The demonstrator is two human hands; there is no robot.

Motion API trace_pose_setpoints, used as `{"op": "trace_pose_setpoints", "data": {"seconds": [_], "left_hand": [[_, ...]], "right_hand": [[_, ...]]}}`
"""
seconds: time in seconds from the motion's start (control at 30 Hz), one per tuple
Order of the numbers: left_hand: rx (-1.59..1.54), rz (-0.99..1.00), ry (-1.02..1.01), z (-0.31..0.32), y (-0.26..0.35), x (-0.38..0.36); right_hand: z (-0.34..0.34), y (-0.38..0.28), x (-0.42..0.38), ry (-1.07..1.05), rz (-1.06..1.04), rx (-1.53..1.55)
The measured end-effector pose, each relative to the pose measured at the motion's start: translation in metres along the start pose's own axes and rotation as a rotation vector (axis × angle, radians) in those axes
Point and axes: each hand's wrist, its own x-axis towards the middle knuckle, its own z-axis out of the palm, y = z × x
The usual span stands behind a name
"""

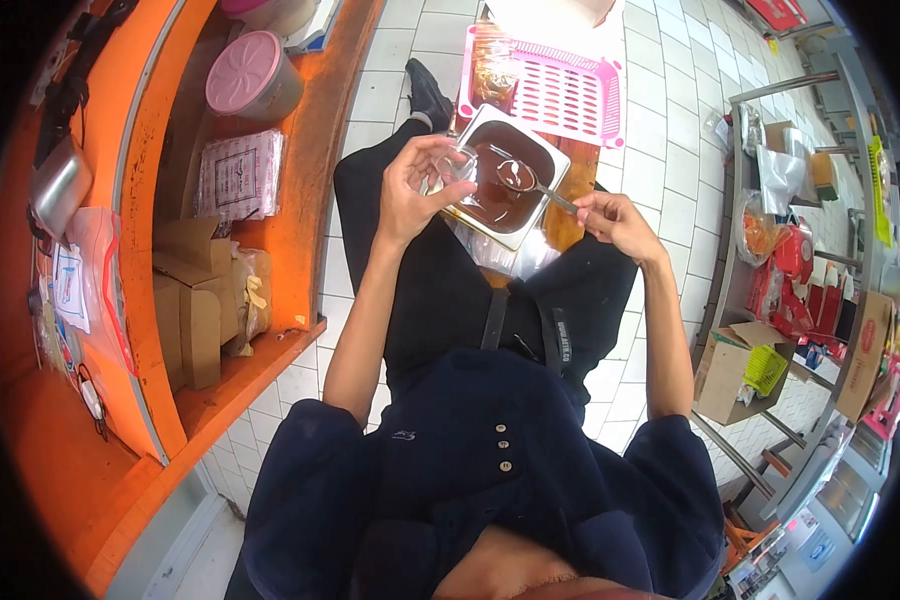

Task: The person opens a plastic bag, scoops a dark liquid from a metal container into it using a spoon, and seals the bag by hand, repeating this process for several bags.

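Note:
A metal pan point(515, 232) of dark brown sauce stands on a wooden surface point(578, 172) between my knees. My left hand point(417, 190) is at the pan's left edge, its fingers curled round a small clear plastic cup point(456, 168). On the pan's right side, my right hand point(610, 222) grips the handle of a metal spoon point(560, 201). The spoon's bowl is in or just over the sauce; which of the two I cannot tell. Clear plastic point(530, 258) lies under the near edge of the pan.
Beyond the pan is a pink basket point(568, 92) with a stack of clear packaging point(494, 68). An orange shelf point(305, 190) on the left holds a pink-lidded tub point(253, 75) and cardboard boxes point(192, 310). Metal racks with an open carton point(722, 375) stand at the right.

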Motion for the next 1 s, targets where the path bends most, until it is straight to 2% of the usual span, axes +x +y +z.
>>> {"op": "trace_pose_setpoints", "data": {"seconds": [0.17, 0.23, 0.33, 0.57, 0.77, 1.0], "left_hand": [[0.111, -0.013, -0.034, 0.004, -0.002, 0.003], [0.396, -0.024, -0.103, 0.005, 0.005, 0.005], [0.442, 0.019, -0.133, 0.012, 0.003, 0.007], [0.495, 0.204, -0.181, 0.029, -0.012, 0.012], [0.467, 0.081, -0.250, 0.037, 0.022, 0.014], [0.452, 0.077, -0.250, 0.036, 0.011, 0.016]], "right_hand": [[-0.007, -0.021, -0.012, -0.016, -0.014, 0.002], [-0.012, -0.038, -0.019, -0.023, -0.044, -0.007], [-0.017, -0.060, -0.026, -0.041, -0.093, -0.013], [-0.011, -0.087, -0.026, -0.113, -0.160, -0.082], [-0.006, -0.088, -0.018, -0.128, -0.226, -0.128], [-0.007, -0.081, -0.016, -0.101, -0.239, -0.145]]}}
